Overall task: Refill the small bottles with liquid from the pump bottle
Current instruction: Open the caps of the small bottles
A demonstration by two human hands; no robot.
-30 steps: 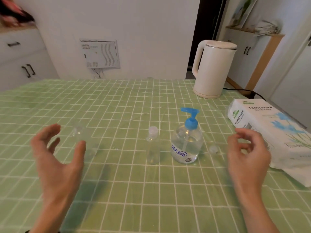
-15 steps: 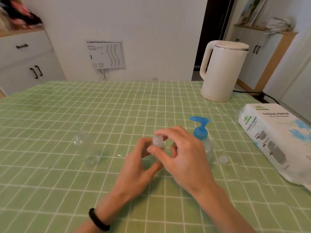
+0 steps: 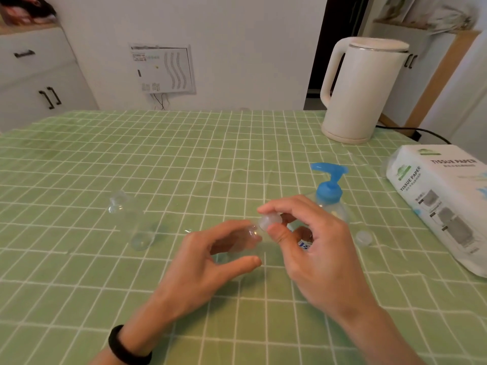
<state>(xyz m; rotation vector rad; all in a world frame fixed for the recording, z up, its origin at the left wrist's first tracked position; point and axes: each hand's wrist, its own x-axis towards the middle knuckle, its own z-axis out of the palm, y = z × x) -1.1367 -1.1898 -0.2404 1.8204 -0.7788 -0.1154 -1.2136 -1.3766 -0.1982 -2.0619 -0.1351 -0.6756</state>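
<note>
The small clear bottle [image 3: 247,241] is at the centre of the surface [image 3: 184,159]. The left hand [image 3: 210,262] curls round its body, and the right hand [image 3: 316,248] pinches its white cap [image 3: 267,222] with its fingers. The pump bottle [image 3: 328,191] stands just behind, at one o'clock. A sideways tug could tip the light bottle, or the freed cap could slip and roll away.

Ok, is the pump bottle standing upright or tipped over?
Upright: the pump bottle has its blue head on top, spout pointing left. The right hand hides most of its body.
</note>
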